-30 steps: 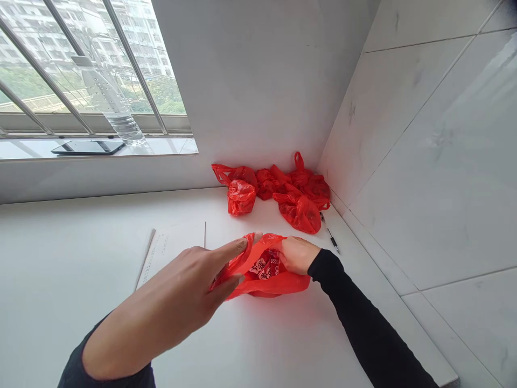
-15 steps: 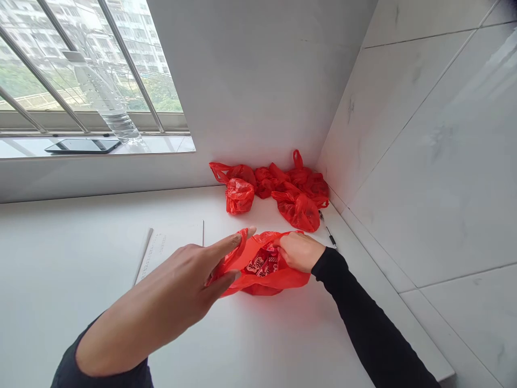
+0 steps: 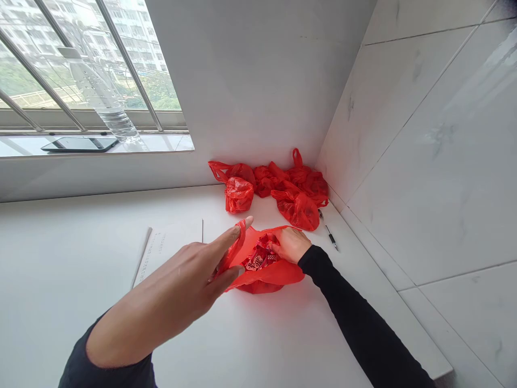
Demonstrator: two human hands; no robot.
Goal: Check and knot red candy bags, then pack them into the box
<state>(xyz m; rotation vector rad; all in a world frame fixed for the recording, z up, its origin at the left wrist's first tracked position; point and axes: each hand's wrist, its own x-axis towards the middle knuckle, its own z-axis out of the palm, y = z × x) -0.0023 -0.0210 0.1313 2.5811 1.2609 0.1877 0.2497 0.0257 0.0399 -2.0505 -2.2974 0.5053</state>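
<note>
Holding red bag (image 3: pixel 264 281), left hand (image 3: pixel 194 275) angled, right (image 3: pixel 291 245) inside

Left fingers (image 3: pixel 226 240) hold open a red bag (image 3: pixel 278 275), right fingers (image 3: pixel 281 249) touching packets (image 3: pixel 255 263) inside

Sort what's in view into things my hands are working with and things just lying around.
In hand:
open red bag, at both hands
printed packets inside it

Lying about:
other red bags
pen
printed paper
water bottle
flat dark device
</note>
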